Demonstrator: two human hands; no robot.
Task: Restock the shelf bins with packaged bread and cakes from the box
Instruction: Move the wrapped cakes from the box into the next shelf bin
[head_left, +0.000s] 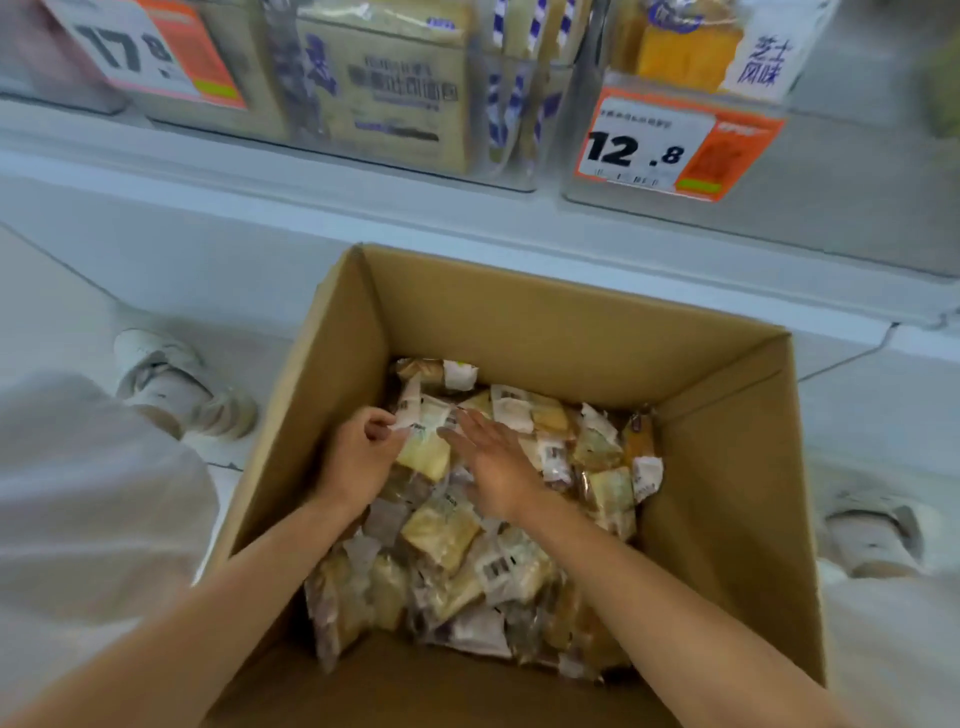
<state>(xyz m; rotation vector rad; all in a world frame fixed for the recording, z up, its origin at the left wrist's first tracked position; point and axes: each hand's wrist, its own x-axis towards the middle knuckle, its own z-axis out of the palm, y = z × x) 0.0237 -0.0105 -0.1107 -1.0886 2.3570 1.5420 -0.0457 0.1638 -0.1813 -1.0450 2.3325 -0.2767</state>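
A large open cardboard box (545, 322) stands on the floor below the shelf, its bottom covered with several small clear packets of bread and cake (447, 540). Both my arms reach down into it. My left hand (358, 457) has its fingers curled and pinches the edge of a yellow packet (423, 452) near the box's left wall. My right hand (493, 467) lies flat with straight fingers on the packets just to the right of it. Above, clear shelf bins (519, 171) hold large bread loaves (395, 98).
Price tags 17.8 (150, 52) and 12.8 (675, 145) hang on the bin fronts. The white shelf ledge (467, 223) runs above the box. My shoes (182, 384) and knees flank the box on the pale floor.
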